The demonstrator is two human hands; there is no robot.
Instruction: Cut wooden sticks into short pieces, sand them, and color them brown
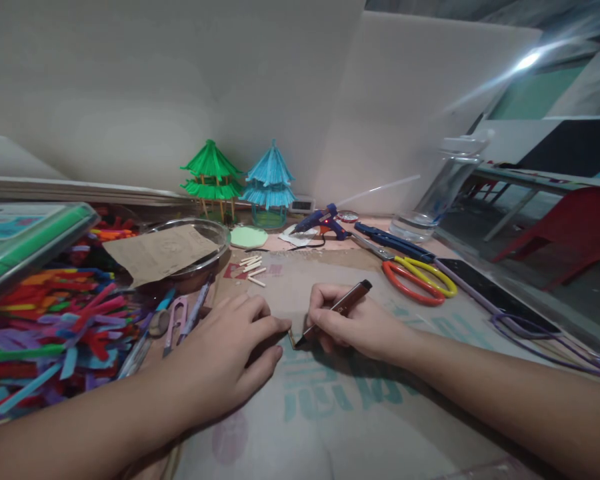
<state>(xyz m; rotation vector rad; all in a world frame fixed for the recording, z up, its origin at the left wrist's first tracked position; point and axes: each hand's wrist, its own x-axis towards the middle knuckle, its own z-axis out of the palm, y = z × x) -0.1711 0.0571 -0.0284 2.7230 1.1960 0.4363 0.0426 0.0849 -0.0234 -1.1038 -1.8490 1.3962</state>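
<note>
My right hand [347, 320] is closed around a brown marker pen [350, 299], held at a slant with its dark tip down. The tip meets the lower end of a small wooden stick [293, 339] on the cardboard sheet [260, 427]. Reaching in from the other side, my left hand [235, 347] lies palm down with thumb and index finger apart. Its index fingertip touches or nearly touches the stick's upper end. Several short pale sticks [253, 269] lie loose beyond my hands. Behind them stand a green two-tiered pavilion model [211, 177] and a blue one [270, 183].
Left are colourful pipe cleaners [75, 333], a plastic case [35, 233] and a round clear tray [224, 240]. Right are a glue gun [325, 220], scissors [415, 280], a dark blue cutter [393, 241], a phone [495, 293] and a clear container [430, 200].
</note>
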